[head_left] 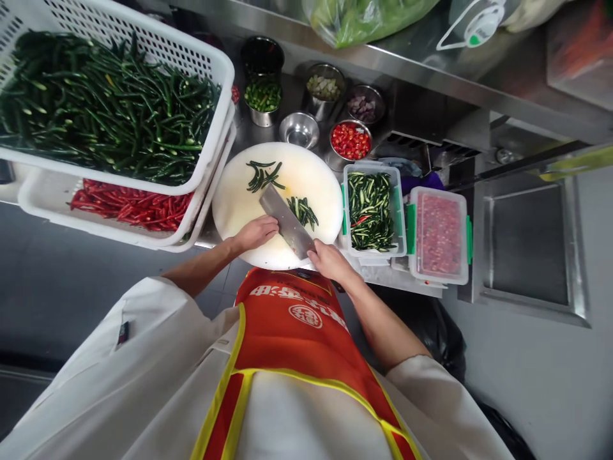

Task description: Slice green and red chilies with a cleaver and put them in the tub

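Observation:
My right hand (328, 259) grips the handle of a cleaver (287, 220), whose broad blade lies slanting across the round white cutting board (234, 211). On the board's left side rests my left hand (258, 231), fingers stretched toward the blade, fingertips at its near side; no object shows in them. Whole green chillies (263, 176) lie loosely above the blade's tip. To the right of the blade is a small pile of cut green chilli strips (303, 212).
White baskets at left hold green chillies (110, 115) and red chillies (134, 204). Behind the board stand a metal bowl (299, 131) and several pots, one with chopped red chilli (351, 141). At right are a tub of sliced green chillies (371, 211) and a lidded box (439, 236). A steel shelf (407, 61) overhangs.

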{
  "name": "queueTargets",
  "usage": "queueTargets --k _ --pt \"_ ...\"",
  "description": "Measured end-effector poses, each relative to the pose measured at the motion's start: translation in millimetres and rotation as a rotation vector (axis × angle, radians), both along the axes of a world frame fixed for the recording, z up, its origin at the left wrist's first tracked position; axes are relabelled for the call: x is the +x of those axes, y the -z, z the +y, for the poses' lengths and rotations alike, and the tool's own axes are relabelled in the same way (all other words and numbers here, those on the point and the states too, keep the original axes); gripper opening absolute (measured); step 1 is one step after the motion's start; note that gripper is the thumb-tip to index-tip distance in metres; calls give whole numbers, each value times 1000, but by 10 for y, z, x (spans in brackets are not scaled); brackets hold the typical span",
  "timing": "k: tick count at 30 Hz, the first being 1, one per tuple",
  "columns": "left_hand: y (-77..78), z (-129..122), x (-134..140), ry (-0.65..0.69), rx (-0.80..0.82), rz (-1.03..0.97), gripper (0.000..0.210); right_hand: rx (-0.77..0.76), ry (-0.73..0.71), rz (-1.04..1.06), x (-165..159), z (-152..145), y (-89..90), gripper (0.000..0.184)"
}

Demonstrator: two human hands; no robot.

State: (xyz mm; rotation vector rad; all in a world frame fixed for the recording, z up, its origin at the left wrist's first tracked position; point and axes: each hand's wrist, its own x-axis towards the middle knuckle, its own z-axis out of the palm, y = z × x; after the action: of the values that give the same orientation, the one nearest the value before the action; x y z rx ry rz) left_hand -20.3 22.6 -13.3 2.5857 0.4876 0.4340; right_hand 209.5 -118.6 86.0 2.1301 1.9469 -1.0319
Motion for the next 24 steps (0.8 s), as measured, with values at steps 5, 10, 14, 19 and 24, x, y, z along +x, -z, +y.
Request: queueTargets --k 5,10,14,19,24 --pt "-82 60 62 23 12 44 31 -22 228 172 282 -250 10 17" --pt "-179 511 311 -203 53 50 29 -90 445 336 323 -546 -56 19" --pt "-203 920 574 -313 143 157 25 -108 306 295 240 -667 -143 17" --pt "-403 1086 672 -435 113 119 13 -85 227 278 186 -698 -88 15" --pt "-616 766 440 -534 147 -105 15 -46 337 230 247 -620 9 18"
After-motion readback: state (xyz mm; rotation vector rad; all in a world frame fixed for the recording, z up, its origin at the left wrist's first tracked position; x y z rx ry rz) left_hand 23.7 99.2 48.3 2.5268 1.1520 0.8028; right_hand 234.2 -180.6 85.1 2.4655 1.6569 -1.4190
